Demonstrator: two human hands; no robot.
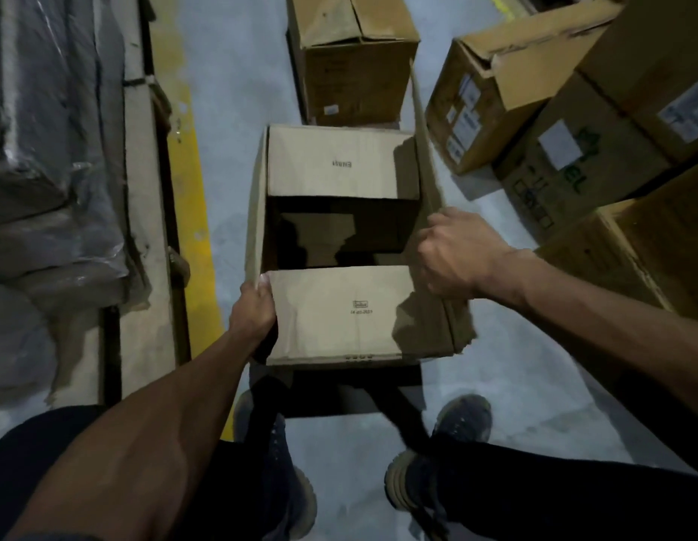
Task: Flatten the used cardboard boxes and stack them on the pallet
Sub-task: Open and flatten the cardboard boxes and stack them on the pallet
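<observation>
An open brown cardboard box (pixel 339 314) stands on the floor just ahead of my feet. Its near and far flaps are folded inward, and a dark gap shows between them. My left hand (pixel 253 306) grips the box's left side flap at the near corner, thumb on the inner face. My right hand (pixel 452 255) is curled round the edge of the tall right side flap (pixel 425 150), which stands upright. The pallet (pixel 144 228) lies along the left, partly covered by cardboard sheets and plastic-wrapped bundles.
Another cardboard box (pixel 355 60) stands just behind the open one. Several more boxes (pixel 573 123) are piled at the right. A yellow floor line (pixel 191 205) runs beside the pallet. My two shoes (pixel 456 423) are on the grey floor below the box.
</observation>
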